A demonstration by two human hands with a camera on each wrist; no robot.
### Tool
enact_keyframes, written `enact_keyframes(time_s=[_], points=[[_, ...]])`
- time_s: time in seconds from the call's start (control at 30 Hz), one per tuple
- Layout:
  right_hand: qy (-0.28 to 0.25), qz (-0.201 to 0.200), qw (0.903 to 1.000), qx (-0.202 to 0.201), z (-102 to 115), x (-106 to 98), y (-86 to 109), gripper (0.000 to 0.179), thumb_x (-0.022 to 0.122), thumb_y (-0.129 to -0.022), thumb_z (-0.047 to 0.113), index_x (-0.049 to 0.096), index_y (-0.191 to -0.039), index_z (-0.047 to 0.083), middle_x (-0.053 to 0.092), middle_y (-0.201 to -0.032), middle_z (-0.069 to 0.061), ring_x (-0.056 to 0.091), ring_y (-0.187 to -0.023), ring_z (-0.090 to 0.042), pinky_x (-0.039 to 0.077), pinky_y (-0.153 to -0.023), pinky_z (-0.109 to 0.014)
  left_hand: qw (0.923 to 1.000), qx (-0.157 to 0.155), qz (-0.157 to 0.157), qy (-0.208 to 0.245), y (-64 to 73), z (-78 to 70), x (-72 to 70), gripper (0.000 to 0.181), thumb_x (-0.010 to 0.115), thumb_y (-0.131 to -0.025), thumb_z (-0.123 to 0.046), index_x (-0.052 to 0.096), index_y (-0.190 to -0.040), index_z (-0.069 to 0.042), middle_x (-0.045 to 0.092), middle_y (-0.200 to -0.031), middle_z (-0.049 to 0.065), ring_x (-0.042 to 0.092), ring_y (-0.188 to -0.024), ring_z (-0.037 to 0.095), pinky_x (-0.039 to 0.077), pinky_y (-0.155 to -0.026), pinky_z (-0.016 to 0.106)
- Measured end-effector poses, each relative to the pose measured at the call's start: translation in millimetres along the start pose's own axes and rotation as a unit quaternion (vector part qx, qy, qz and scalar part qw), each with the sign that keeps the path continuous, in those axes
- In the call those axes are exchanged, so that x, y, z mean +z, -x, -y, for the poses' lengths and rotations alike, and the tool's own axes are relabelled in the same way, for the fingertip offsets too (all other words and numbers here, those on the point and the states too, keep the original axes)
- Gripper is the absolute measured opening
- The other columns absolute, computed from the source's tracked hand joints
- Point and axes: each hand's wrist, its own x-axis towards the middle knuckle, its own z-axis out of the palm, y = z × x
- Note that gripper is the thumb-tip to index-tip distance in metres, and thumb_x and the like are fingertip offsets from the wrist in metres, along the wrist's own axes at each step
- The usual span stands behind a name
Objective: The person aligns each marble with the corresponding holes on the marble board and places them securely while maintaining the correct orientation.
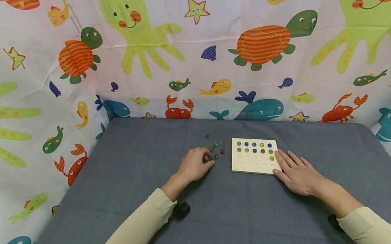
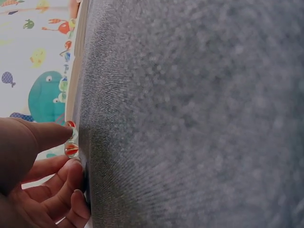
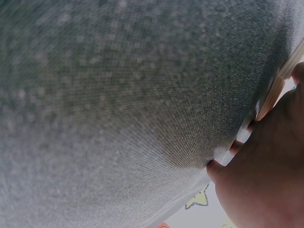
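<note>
A pale wooden board (image 1: pixel 253 168) lies on the cloth, with rows of round hollows. Glass marbles (image 1: pixel 255 145) in blue, green and brown fill its two far rows, and one yellow-green marble (image 1: pixel 271 158) sits in the third row at the right. My right hand (image 1: pixel 299 175) lies flat, fingers stretched, its fingertips at the board's right edge. Left of the board, my left hand (image 1: pixel 195 164) reaches into several loose marbles (image 1: pixel 216 156). Its thumb and index finger stand apart around a red-streaked marble (image 2: pixel 71 150), with a gap showing in the left wrist view.
A grey cloth (image 1: pixel 227 223) covers the table. Behind it and at the sides hangs a white curtain (image 1: pixel 228 4) printed with sea animals. One blue marble (image 1: pixel 207 136) lies a little beyond the loose group. Dark wrist cameras (image 1: pixel 182 210) sit under both sleeves.
</note>
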Motion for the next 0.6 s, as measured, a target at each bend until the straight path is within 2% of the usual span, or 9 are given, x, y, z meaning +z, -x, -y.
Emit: enact_keyframes(time_s=[0.27, 0.6], points=[[0.003, 0.009, 1.0000, 0.002, 0.7, -1.1, -0.8, 0.074, 0.036, -0.110, 0.051, 0.019, -0.162, 0.001, 0.017, -0.167, -0.024, 0.014, -0.151, -0.052, 0.012, -0.115, -0.071, 1.0000, -0.005, -0.004, -0.007, -3.4, -1.1, 1.9, 0.015, 0.074, -0.096, -0.029, 0.073, -0.105, -0.016, 0.064, -0.092, -0.004, 0.061, -0.080, 0.015, 0.051, -0.071, 0.038], [0.007, 0.012, 0.9999, 0.002, 0.2, -0.6, -1.6, 0.074, 0.036, -0.110, 0.051, 0.020, -0.162, 0.001, 0.017, -0.168, -0.024, 0.014, -0.151, -0.051, 0.012, -0.115, -0.071, 1.0000, 0.005, 0.001, -0.001, -2.0, 0.1, 0.4, 0.010, 0.075, -0.095, -0.027, 0.072, -0.099, -0.018, 0.064, -0.087, -0.007, 0.058, -0.075, 0.011, 0.049, -0.067, 0.035]])
